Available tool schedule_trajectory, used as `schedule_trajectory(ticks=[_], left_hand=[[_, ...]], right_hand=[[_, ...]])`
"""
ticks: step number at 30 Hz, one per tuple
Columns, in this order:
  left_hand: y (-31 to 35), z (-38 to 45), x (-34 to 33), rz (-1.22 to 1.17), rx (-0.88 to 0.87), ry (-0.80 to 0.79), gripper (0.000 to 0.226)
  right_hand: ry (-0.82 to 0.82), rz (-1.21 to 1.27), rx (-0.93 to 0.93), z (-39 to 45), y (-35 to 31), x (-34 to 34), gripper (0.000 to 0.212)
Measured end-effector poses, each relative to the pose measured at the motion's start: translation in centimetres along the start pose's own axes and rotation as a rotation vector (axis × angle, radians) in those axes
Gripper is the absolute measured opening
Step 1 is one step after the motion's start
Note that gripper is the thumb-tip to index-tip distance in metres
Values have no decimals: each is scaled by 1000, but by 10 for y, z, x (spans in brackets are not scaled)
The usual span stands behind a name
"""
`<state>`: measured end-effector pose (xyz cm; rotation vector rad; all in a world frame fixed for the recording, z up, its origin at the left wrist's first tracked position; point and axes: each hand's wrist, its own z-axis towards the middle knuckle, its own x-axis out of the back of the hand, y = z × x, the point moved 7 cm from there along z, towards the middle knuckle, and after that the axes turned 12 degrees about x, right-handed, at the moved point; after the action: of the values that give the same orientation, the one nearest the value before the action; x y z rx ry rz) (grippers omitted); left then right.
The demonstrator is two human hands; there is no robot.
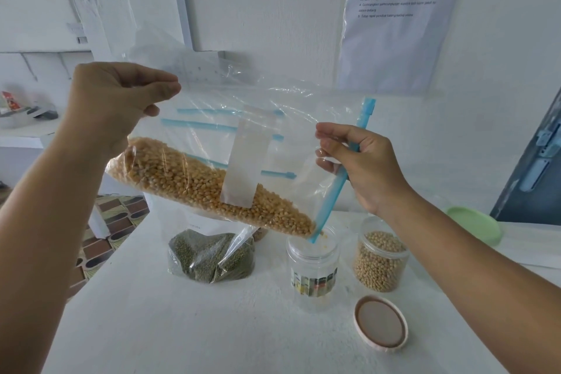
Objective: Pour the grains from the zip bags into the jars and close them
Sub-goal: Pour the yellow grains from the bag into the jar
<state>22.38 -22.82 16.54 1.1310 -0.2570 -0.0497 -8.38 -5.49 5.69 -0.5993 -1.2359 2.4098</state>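
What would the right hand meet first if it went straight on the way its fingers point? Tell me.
The right hand points leftward, gripping the zip bag at its blue seal. Going on, it would likely press into the bag's clear film, then the corn kernels; depth is uncertain.

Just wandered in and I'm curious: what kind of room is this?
Probably a plain room set up for a recorded kitchen-type chore, not a real kitchen: a printed instruction sheet is taped to the white wall, and a white table holds jars and a bag of green beans.
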Motion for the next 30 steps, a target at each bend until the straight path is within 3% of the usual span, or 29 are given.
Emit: schedule_trajectory(ticks=[30], left_hand=[[-6, 5, -1, -28, -7, 9, 15]], right_hand=[[6, 5, -32, -2, 5, -5, 23]])
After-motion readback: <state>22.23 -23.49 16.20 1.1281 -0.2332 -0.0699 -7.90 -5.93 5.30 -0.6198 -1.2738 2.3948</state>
